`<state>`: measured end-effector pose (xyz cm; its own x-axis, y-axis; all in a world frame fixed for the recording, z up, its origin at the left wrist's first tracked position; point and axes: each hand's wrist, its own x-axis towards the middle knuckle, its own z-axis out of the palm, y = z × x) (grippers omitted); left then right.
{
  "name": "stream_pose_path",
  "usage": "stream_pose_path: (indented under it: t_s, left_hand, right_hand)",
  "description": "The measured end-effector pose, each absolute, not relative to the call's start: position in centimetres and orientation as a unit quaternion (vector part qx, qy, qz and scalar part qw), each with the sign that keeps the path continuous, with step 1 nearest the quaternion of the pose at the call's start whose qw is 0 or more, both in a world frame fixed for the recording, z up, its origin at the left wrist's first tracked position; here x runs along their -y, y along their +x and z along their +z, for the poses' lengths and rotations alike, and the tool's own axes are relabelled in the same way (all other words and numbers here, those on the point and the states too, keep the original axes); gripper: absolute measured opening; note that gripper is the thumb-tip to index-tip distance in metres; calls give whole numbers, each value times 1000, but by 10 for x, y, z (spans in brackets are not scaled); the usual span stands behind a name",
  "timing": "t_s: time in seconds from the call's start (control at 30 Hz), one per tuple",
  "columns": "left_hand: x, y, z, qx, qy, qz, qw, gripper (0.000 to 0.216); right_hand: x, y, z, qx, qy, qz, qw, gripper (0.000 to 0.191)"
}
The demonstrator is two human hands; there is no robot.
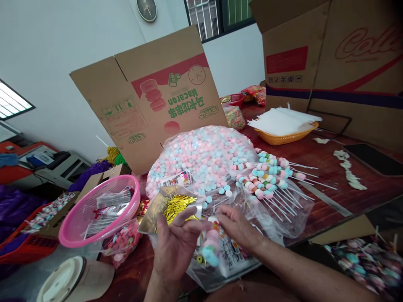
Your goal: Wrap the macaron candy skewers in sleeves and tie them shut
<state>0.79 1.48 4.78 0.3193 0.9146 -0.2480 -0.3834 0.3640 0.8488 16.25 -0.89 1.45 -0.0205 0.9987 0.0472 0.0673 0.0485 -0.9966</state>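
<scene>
A: Take your hands as the clock's centre. What is around you, biggest first?

B: Your tabletop (384,191) runs beneath it all. At eleven stands a cardboard box (103,92); in front of it, at twelve, sits your bulging bag of sweets (204,151). Your pink basket (66,235) is at nine, and a heap of candy sticks (267,174) lies at two.

A: And your hands?

B: Your left hand (181,241) is spread, thumb well apart, fingers reaching across to a row of sweets (211,240); you cannot tell whether they press on it. Your right hand (231,218) has its fingertips together, pinching the top end of that row, which slants down towards six, over clear plastic (200,277). Smallest are your gold ties (179,205), at ten, just behind your left fingers.

A: What could go wrong for you?

B: Your row looks held at one end only, so a loose pinch could drop it onto the plastic. Squeeze hard and you may dent the sweets, which seem soft. A careless left-hand sweep could scatter your ties.
</scene>
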Motion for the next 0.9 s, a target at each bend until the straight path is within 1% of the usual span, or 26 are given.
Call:
stream_pose_path:
  t_s: [0.07,0.13,0.2,0.27,0.3,0.37,0.47,0.53,0.57,0.6,0.67,0.73,0.77,0.83,0.9]
  left_hand:
    - [-13,5,42,-454,375,450,672,52]
    - [-9,5,35,-509,399,386,658,40]
    - [-4,10,29,-493,401,311,707,32]
    - [1,17,26,-444,391,279,756,29]
    - [2,20,25,-428,392,272,768,29]
    - [3,24,25,-431,407,237,770,29]
    - [-4,22,24,-488,479,101,723,36]
    - [-12,20,22,-488,614,33,620,40]
    - [-18,21,20,-463,705,31,536,38]
    - [-24,23,18,-427,794,48,430,33]
    - [-35,33,13,-340,915,103,190,20]
    - [-42,50,9,-245,958,151,5,12]
    - [-43,60,7,-198,963,173,-55,10]
    - [-44,76,7,-130,963,209,-110,11]
    - [-46,82,7,-147,952,240,-120,27]
  right_hand:
    - [8,163,14,527,-520,456,494,22]
    - [11,163,15,594,-509,386,488,20]
    - [15,161,17,680,-498,287,456,17]
    - [19,159,22,750,-500,221,373,12]
    - [21,160,24,769,-509,210,324,11]
    - [22,167,29,780,-529,225,246,13]
    - [21,189,34,779,-531,275,190,17]
    - [21,209,35,775,-544,283,152,16]
    - [21,219,35,761,-576,265,138,15]
    - [22,228,36,741,-617,229,134,15]
    - [27,239,36,709,-675,128,161,17]
    - [33,241,35,728,-655,55,196,20]
    - [35,241,34,748,-632,51,195,20]
    - [42,245,28,762,-617,106,166,17]
    - [60,265,19,728,-647,174,147,10]
